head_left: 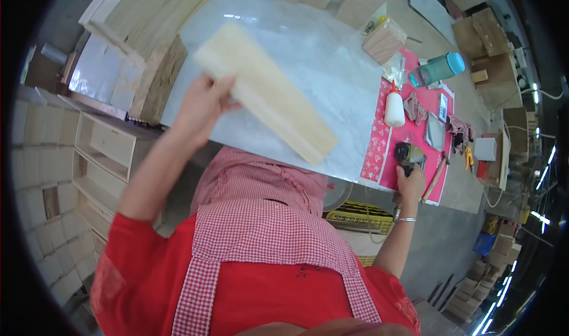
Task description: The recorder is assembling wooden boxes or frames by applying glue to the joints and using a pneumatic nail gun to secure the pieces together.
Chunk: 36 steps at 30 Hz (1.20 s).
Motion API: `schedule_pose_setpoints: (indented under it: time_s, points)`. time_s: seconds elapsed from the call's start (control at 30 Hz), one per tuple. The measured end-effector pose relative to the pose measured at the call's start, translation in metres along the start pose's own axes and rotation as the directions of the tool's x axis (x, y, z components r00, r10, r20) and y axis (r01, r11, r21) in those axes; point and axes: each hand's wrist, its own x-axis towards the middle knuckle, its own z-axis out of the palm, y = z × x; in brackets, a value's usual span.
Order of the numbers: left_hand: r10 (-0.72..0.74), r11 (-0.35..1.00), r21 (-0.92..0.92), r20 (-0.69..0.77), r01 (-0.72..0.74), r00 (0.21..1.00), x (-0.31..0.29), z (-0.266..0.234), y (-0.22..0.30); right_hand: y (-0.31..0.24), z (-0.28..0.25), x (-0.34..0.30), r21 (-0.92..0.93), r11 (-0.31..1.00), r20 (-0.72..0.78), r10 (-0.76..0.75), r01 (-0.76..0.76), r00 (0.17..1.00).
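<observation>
My left hand (204, 107) grips one long edge of a pale wooden board (269, 96), thumb on top and the other fingers partly hidden. The board slants across the grey-white worktop (332, 93), its far end blurred. At the table's front right, my right hand (411, 185) is wrapped round the handle of a dark nail gun (409, 153), over a pink patterned sheet (374, 152). Beside that hand lies a hammer (435, 177) with a wooden handle. A white glue bottle (394, 109) with a red tip is just beyond the nail gun.
Wooden panels (157, 21) stand at the worktop's left edge, and wooden blocks (367, 4) at its far side. A teal water bottle (437, 70), rags (415, 107) and orange-handled pliers (469, 157) lie to the right. Drawer-like wooden boxes (104, 143) are stacked at the left.
</observation>
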Motion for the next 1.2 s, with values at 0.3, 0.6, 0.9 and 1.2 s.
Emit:
schedule_pose_setpoints:
  time_s: [0.3, 0.6, 0.9, 1.2]
  points:
    - [-0.157, 0.965, -0.238, -0.202, 0.107, 0.967, -0.038, -0.026, -0.062, -0.185, 0.063, 0.163, 0.441, 0.841, -0.628, 0.041, 0.312, 0.777]
    - [-0.512, 0.856, 0.268, 0.308, 0.443, 0.802, -0.071, -0.033, -0.056, -0.261, 0.065, 0.209, 0.664, 0.737, -0.284, 0.408, -0.130, 0.868]
    - [0.117, 0.086, 0.591, 0.794, -0.802, 0.597, -0.010, 0.060, -0.056, -0.194, 0.063, 0.033, 0.882, 0.343, -0.388, 0.141, 0.323, 0.911]
    - [-0.151, -0.257, 0.518, 0.812, -0.816, 0.564, 0.023, 0.111, -0.100, -0.149, 0.073, -0.095, 0.735, 0.582, -0.328, -0.143, 0.347, 0.934]
